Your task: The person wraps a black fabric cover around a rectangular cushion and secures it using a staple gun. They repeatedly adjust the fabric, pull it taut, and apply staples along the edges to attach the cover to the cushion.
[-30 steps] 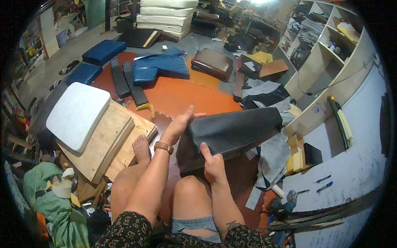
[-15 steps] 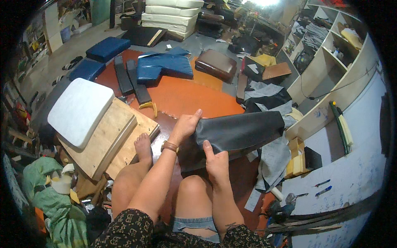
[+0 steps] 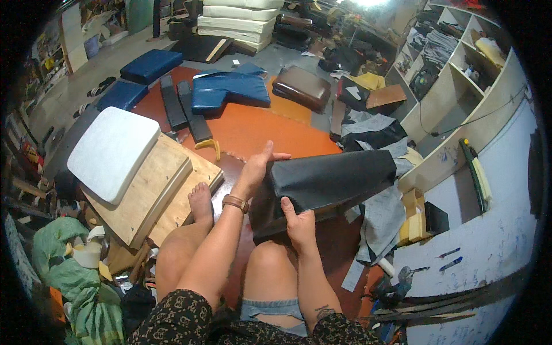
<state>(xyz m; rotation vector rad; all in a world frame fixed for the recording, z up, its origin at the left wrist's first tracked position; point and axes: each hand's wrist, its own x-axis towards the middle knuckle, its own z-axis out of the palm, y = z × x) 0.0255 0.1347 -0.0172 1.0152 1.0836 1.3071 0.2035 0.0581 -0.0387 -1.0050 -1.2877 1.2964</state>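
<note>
A person sits low with bare knees bent, both bare hands on a black leather-like piece (image 3: 336,181), long and box-shaped, with a smooth sheen. It lies slantwise just beyond the person's right knee (image 3: 268,261), its longer part reaching away to the right of both hands.

The left hand (image 3: 251,177), below a brown-strapped wristwatch (image 3: 236,203), rests against the piece's left end. Its thumb stands up and one finger points straight along the far top edge, with a wide gap between them; the other fingers are hidden from me, so I cannot tell how they bend.

The right hand (image 3: 300,229) grips the near edge, thumb pressed flat on the black surface and the rest of its fingers folded low, partly out of sight. The piece is pinched there, directly beneath that thumb.

Beyond the hands I see an orange sheet (image 3: 259,132) on the floor, with a blue cushion (image 3: 230,92) and a brown cushion (image 3: 302,88) near its far side. To the left, a white cushion (image 3: 115,154) sits on wooden boards (image 3: 158,183); to the right hangs rumpled grey cloth (image 3: 380,224).
</note>
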